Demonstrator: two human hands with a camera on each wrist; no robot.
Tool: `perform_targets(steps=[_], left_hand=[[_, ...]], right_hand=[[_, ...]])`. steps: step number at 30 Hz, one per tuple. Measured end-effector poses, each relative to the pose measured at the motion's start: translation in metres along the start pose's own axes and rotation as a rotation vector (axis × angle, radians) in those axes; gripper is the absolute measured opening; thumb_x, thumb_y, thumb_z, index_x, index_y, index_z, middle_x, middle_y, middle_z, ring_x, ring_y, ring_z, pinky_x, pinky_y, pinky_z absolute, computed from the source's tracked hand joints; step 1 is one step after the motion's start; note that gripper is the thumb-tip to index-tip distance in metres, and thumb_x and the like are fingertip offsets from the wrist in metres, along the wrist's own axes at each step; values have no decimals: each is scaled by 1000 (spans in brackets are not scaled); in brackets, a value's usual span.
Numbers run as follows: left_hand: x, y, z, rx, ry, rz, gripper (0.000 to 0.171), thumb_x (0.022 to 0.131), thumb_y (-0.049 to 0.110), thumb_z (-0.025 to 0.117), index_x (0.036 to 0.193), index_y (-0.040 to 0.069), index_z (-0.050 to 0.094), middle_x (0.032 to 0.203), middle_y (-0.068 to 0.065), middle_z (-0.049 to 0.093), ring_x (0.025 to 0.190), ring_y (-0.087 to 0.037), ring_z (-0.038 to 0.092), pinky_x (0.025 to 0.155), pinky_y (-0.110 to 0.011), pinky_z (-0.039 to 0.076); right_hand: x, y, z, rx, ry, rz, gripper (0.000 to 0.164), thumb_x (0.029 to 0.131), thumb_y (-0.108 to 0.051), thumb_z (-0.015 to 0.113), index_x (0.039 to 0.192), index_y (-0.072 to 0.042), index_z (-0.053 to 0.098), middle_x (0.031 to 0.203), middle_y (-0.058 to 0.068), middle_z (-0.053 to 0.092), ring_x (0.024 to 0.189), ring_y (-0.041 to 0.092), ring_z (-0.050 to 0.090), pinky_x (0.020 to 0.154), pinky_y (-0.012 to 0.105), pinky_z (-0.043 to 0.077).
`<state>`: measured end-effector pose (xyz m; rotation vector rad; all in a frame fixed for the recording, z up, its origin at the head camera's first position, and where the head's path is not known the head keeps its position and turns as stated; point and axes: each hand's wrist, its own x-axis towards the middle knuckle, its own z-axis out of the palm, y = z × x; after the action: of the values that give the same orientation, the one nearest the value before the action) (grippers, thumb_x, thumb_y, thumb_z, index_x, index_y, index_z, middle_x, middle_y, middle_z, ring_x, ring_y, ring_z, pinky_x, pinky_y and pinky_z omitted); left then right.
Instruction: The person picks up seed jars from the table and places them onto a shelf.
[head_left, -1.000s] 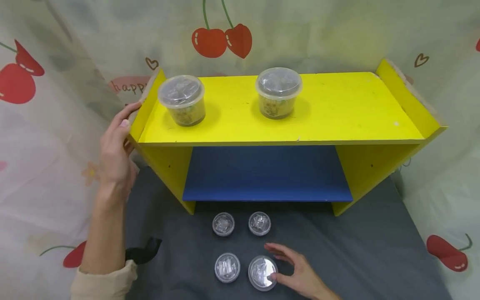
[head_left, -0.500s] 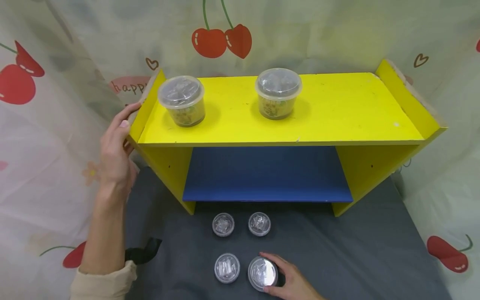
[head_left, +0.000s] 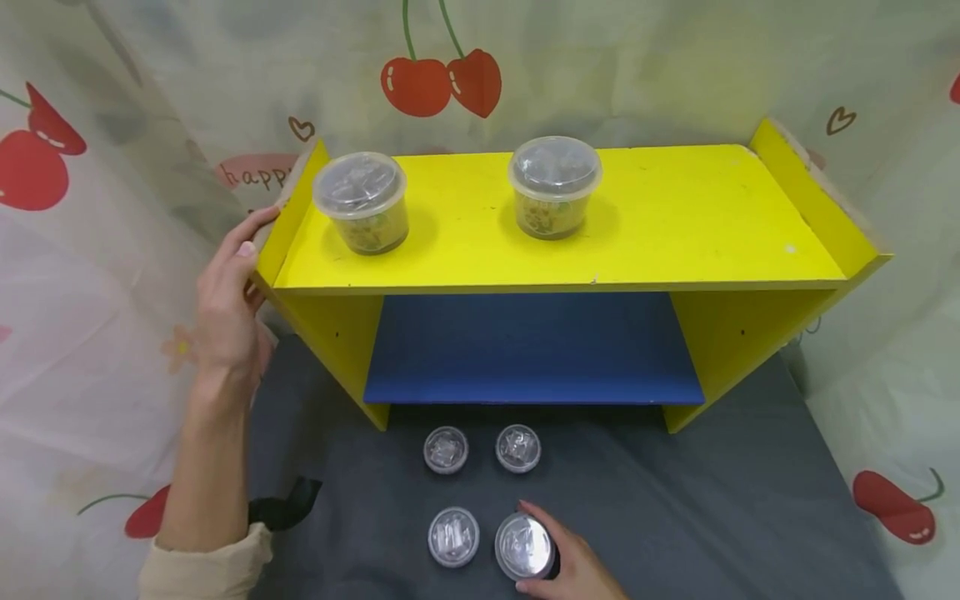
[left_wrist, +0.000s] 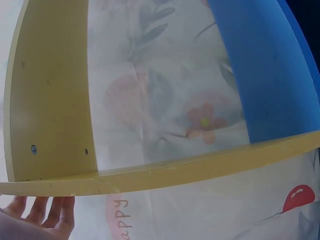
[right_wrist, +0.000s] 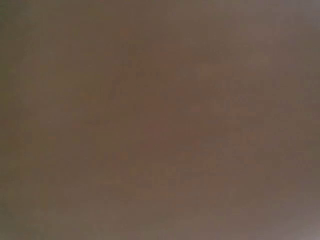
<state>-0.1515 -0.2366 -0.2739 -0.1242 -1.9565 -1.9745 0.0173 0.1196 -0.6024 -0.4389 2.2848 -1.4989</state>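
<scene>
My left hand (head_left: 228,308) rests against the outer left side of a yellow-and-blue shelf (head_left: 690,217). In the left wrist view, the fingers (left_wrist: 37,210) reach the outside of the side panel, their tips hidden. My right hand (head_left: 573,562) holds a round lidded plastic tub (head_left: 523,546) on the grey cloth, thumb and a finger on opposite sides of its rim. Left of it stands another tub (head_left: 453,537). Two smaller tubs, one left (head_left: 446,450) and one right (head_left: 517,448), stand nearer the shelf. The right wrist view is only a brown blur.
Two larger lidded tubs, one left (head_left: 362,204) and one central (head_left: 555,187), stand on the yellow top board. Raised side panels bound it. Below is a blue board (head_left: 532,350). A cherry-print curtain (head_left: 637,67) hangs behind. Something black (head_left: 288,504) lies by my left forearm.
My right hand has come round the lower right tub, its thumb moving from the lid's right side to the near rim. My left hand and the other tubs have stayed in place.
</scene>
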Motion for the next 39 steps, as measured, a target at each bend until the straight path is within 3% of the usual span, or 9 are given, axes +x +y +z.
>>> perform_targets(steps=[8,13,16,22,27,33,37,39], left_hand=[[-1,0,0,18,3,-5,41,104,29,39,138,16,59,122,-6,56,111,-24,49,94,-31,39],[-2,0,-1,25,4,-13,41,104,29,39,138,18,60,85,-7,50,108,-25,51,90,-28,41],[-2,1,-2,28,5,-15,41,104,29,39,138,18,60,91,-7,52,108,-25,51,88,-27,42],[-2,1,-2,32,1,-19,41,104,29,39,138,18,60,119,-8,55,111,-25,51,90,-27,42],[-1,2,-1,46,-11,-23,41,104,31,39,139,19,59,136,-7,51,116,-25,50,96,-31,40],[-1,2,0,58,-10,-26,42,105,31,38,139,20,58,133,-6,52,116,-24,49,96,-32,39],[-1,1,0,43,-2,-26,41,105,29,39,139,19,59,109,-6,55,113,-24,49,95,-32,38],[-1,1,0,29,-1,-27,41,104,28,39,139,18,59,113,-6,56,113,-23,48,96,-31,37]], right_hand=[[-1,1,4,-40,59,-78,96,73,-37,89,152,-16,39,145,-3,53,125,16,55,101,33,45],[-1,0,3,-39,50,-80,93,74,-37,88,151,-17,41,140,-4,56,121,14,57,100,33,46],[-1,-1,1,-44,42,-80,92,75,-37,88,152,-18,41,138,-4,57,121,16,57,100,35,46],[2,-7,-6,-74,67,-98,91,73,-38,89,150,-22,43,139,-8,56,122,15,57,101,37,46],[1,-12,-14,-59,90,-129,89,72,-37,89,148,-22,45,139,-10,56,123,15,56,102,34,44],[-1,-23,-23,-104,130,-139,90,70,-33,91,148,-30,45,137,-12,57,121,14,57,101,35,45],[-1,-30,-30,-130,162,-122,92,69,-30,92,148,-33,44,135,-14,57,122,13,57,101,36,46],[-2,-33,-33,-144,173,-133,92,68,-29,92,148,-32,45,135,-14,57,121,13,57,100,36,46]])
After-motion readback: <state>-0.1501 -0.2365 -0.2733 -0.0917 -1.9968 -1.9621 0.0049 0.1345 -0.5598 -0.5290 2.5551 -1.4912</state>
